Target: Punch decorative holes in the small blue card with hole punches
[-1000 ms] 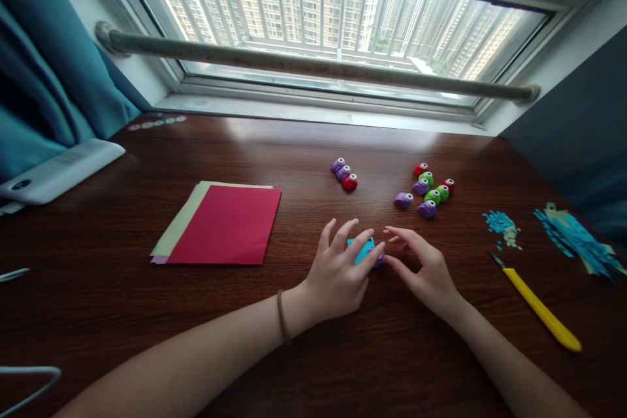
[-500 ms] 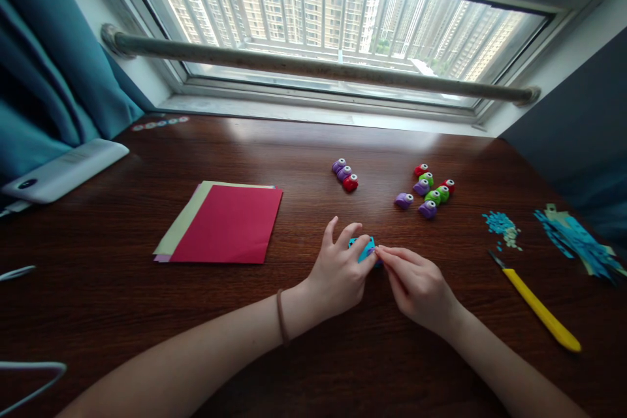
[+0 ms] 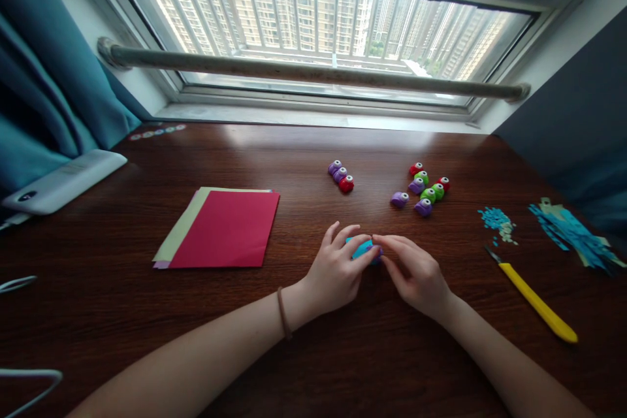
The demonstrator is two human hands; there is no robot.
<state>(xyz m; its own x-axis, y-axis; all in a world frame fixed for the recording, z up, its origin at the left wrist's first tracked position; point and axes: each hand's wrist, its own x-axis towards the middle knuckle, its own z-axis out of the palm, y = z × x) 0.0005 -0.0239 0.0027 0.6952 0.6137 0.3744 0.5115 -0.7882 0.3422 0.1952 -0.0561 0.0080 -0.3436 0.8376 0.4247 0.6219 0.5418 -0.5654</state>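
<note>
A small piece of blue paper is low over the table between my hands, with a purple paper punch at its right edge. My left hand lies over them; its thumb and index finger press on the punch while the other fingers spread across the paper. From the right, my right hand reaches in, its index fingertip at the paper's upper right corner and its thumb beside the punch. Fingers hide most of the punch. Beyond my hands sit a red paper punch and two purple ones in a row.
More eye-topped punches stand at the back right. Blue and pale confetti, paper strips and a yellow-handled craft knife lie on the right. Stacked coloured paper is on the left, a white phone beyond it.
My right thumb and index finger have parted from a tight pinch, the index moving up to the paper's corner. My left hand still holds near the punch. The view has shifted slightly.
</note>
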